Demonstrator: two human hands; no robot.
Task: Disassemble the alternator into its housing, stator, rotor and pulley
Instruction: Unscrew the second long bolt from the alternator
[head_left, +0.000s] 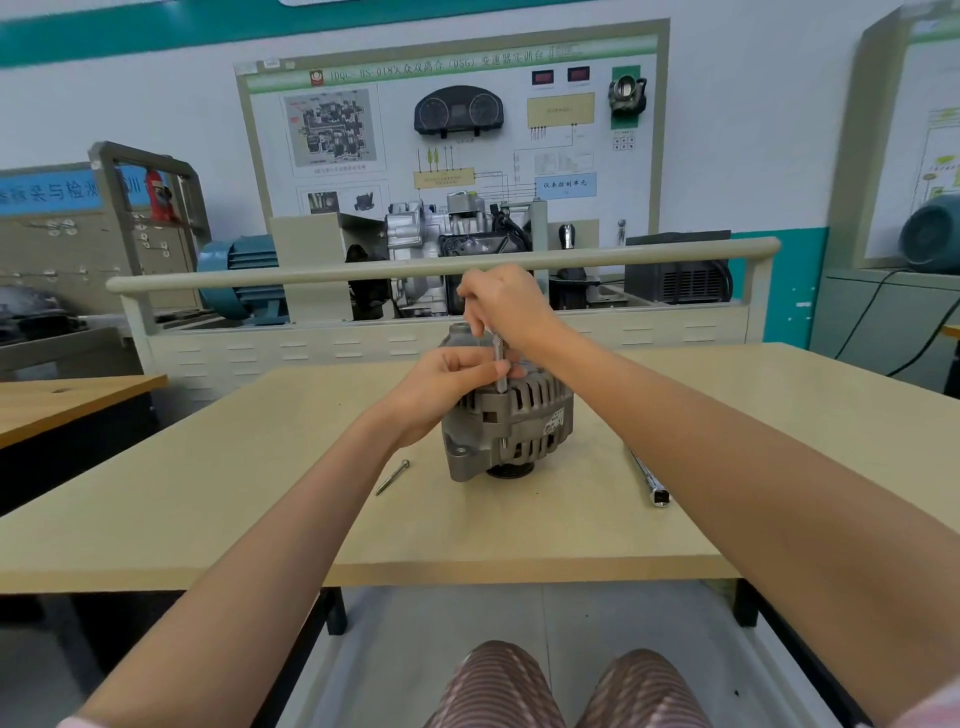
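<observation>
1. So, on the table (208, 519) I count one alternator (511, 421), one loose bolt (392, 477) left of it, and one socket wrench (649, 480) toward the right edge.
2. The table is pale wood; behind it stands a training board (452, 130) with a gearbox.
3. The alternator is grey, ribbed, standing pulley down near the table's middle.
4. My left hand (441, 387) holds its top; my right hand (506, 306) pinches a long bolt (500, 364) standing upright in the housing.

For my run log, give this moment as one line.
right hand pulls through bolt | left hand steadies alternator | loose bolt, socket wrench on table
</observation>
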